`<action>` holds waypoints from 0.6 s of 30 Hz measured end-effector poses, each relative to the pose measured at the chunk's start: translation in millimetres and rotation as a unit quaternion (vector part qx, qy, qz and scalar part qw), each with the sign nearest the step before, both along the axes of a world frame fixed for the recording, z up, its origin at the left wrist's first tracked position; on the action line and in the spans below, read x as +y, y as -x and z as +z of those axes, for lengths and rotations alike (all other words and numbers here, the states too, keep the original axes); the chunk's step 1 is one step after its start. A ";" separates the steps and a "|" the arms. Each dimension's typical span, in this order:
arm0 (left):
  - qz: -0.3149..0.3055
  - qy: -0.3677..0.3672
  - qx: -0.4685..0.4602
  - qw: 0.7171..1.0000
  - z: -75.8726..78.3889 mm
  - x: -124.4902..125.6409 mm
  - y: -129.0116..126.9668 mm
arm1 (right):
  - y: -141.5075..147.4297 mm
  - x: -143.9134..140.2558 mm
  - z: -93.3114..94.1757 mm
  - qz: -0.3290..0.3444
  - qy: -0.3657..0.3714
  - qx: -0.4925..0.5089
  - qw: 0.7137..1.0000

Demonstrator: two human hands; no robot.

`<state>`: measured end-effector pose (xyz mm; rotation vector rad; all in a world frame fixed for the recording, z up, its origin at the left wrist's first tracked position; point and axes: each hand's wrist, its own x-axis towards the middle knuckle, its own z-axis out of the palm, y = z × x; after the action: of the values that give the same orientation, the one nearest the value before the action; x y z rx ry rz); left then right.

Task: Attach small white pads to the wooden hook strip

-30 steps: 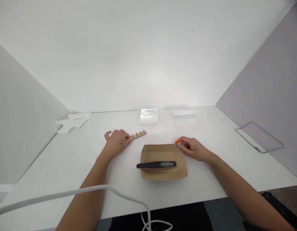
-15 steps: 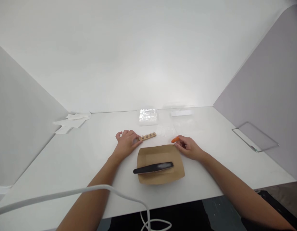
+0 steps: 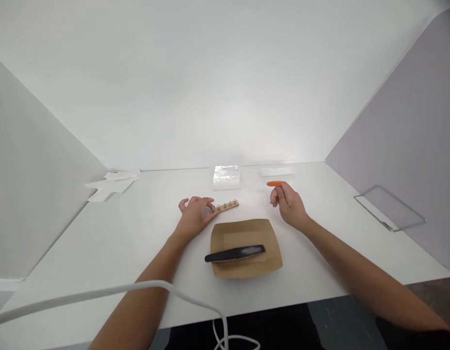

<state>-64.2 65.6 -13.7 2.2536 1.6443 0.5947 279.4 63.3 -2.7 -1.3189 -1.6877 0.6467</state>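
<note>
My left hand [image 3: 193,216] rests on the table, its thumb and fingers closed on the near end of a wooden strip [image 3: 227,206] that carries a row of small metal pegs. An orange finger cover [image 3: 274,183] sits on the index finger of my right hand [image 3: 290,206]. That finger points left while the others are bent; no object shows between them. Just left of the right hand lie small clear plastic pieces [image 3: 252,198], hard to make out. Nearer me, a brown paper tray [image 3: 249,227] has a black nail file [image 3: 235,253] lying across it, one end past its left rim.
A clear-wrapped white pack [image 3: 227,178] and a transparent box [image 3: 278,171] stand by the back wall. White tissues [image 3: 113,184] lie at the left. A wire frame [image 3: 389,209] is at the right wall. A white cable [image 3: 112,291] crosses the front left.
My right hand has moved away from the paper tray's edge, up and forward, toward the clear pieces. My left hand still holds the pegged strip. The view has shifted slightly.
</note>
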 end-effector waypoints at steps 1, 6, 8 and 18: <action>0.001 0.002 -0.003 1.000 -0.6 0.2 -0.4 | 5.7 5.9 -0.8 -0.013 -0.015 0.009 1.000; 0.012 0.017 -0.037 0.999 -5.6 0.6 0.3 | 29.5 25.6 -19.4 0.018 -0.031 0.022 0.999; 0.008 0.015 -0.037 0.999 -6.4 0.2 0.5 | 34.2 25.0 -25.4 0.057 -0.005 0.004 0.998; 0.002 0.006 -0.017 1.000 -6.0 0.4 -5.9 | 25.8 22.7 -22.1 0.176 0.094 -0.037 0.979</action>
<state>-58.3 66.0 -19.6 2.2185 1.6330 0.6196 253.6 86.0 -24.7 -1.1913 -1.9824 0.9930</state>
